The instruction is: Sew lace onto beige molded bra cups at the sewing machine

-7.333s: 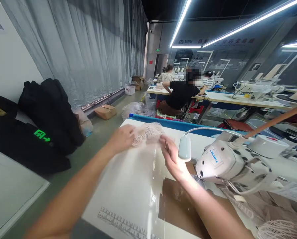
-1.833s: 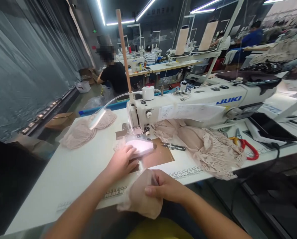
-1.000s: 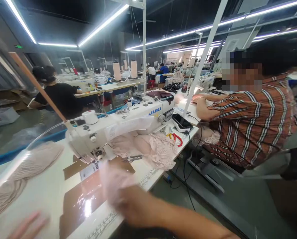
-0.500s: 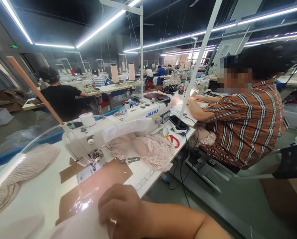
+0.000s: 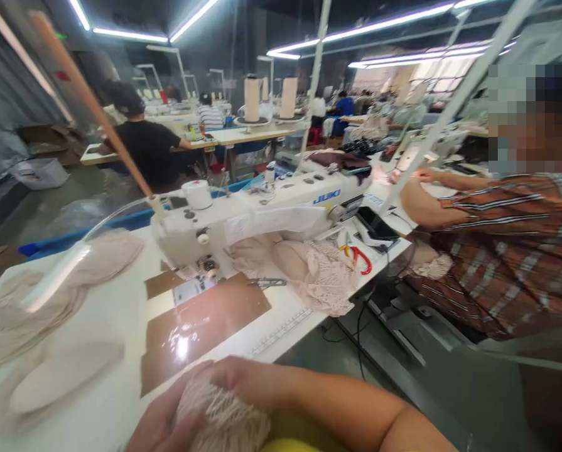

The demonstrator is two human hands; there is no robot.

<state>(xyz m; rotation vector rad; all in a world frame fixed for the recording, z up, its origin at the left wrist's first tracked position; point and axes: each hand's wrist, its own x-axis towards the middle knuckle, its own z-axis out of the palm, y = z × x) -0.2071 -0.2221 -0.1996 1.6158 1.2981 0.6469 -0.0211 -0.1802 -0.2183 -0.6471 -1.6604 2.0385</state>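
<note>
At the table's front edge, a piece of beige lace fabric is bunched between my two hands. My left hand grips it from the left with bent fingers, blurred by motion. Over its top edge, my right hand is closed on the cloth, fingertips partly hidden. Just beyond them stands a white sewing machine, with brown sheeting spread before its needle area. Small metal thread snips rest on that sheeting's right end. More beige lace fabric lies heaped under the machine arm.
Pale fabric piles and a flat beige piece cover the table's left. Red-handled scissors and a phone lie at the right. A co-worker in a plaid shirt sits close by on the right. A clear lamp tube arches over the left.
My left hand has come into view and now holds the lace fabric with my right hand. The cloth has been drawn toward me off the sheeting. The view has swung left.
</note>
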